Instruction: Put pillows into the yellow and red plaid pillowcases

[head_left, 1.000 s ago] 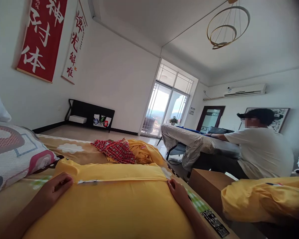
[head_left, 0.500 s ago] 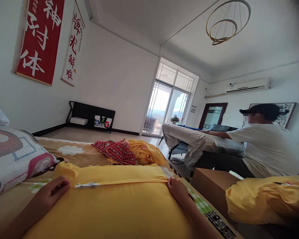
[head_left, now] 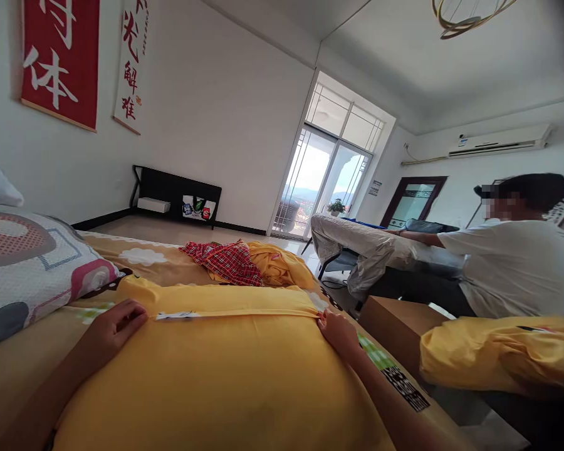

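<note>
A plump yellow pillow (head_left: 235, 376) lies on the bed in front of me, with a folded band of cloth across its far end and a small white patch (head_left: 176, 316) at the band's left. My left hand (head_left: 117, 327) is curled at the left end of the band, thumb and fingers gripping the pillow's cloth. At the right end, my right hand (head_left: 339, 332) pinches the edge of the cover near the seam. What lies under the fingertips is hidden.
Beyond the pillow lie red plaid cloth (head_left: 230, 262) and crumpled yellow cloth (head_left: 279, 266). A patterned pillow (head_left: 37, 269) is at left. On the right are a cardboard box (head_left: 395, 326), a yellow bundle (head_left: 498, 354) and a person (head_left: 512, 257) seated at a plastic-covered table (head_left: 352, 241).
The view has tipped down and shifted slightly, so things sit higher in the picture. Both hands stay at the same spots on the pillow. The seated person's head has turned or moved a little.
</note>
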{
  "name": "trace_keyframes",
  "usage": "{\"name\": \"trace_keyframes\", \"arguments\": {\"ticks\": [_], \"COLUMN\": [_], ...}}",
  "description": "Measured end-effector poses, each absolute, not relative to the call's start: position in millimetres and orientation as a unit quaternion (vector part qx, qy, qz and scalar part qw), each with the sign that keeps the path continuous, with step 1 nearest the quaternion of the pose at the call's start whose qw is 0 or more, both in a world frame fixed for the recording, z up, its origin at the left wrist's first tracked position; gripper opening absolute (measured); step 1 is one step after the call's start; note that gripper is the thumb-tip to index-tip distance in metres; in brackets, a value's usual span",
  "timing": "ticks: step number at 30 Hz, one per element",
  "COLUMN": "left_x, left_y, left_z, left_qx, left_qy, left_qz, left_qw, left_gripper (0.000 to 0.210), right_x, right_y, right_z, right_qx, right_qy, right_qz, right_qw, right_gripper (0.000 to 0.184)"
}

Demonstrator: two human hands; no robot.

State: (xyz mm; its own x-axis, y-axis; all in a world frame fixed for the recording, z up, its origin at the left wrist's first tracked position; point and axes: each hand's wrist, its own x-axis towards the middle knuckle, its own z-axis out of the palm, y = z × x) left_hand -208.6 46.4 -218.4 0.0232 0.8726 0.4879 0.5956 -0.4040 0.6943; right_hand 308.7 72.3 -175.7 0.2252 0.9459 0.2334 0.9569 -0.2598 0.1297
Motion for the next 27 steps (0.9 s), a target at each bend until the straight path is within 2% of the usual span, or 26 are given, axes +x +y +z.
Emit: {"name": "trace_keyframes", "arguments": {"ticks": [7, 15, 27], "left_x": [-210, -206, -206], "left_y": [46, 40, 43], "left_z": [-219, -212, -215], "left_qx": [0.706, 0.702, 0.706], "left_qy": [0.533, 0.551, 0.547], "left_qz": [0.445, 0.427, 0.429], "left_qw": [0.141, 0.146, 0.134], "left_gripper": [0.043, 0.042, 0.045], "right_x": [304, 308, 312], "right_y": [81, 79, 79], "right_z": [-181, -183, -207], "right_qx": [-0.781, -0.731, -0.744], "right_qy": [-0.605, -0.667, -0.654], "right_qz": [-0.151, -0.143, -0.138], "right_qw": [0.021, -0.011, 0.002], "right_gripper": [0.041, 0.035, 0.045]}}
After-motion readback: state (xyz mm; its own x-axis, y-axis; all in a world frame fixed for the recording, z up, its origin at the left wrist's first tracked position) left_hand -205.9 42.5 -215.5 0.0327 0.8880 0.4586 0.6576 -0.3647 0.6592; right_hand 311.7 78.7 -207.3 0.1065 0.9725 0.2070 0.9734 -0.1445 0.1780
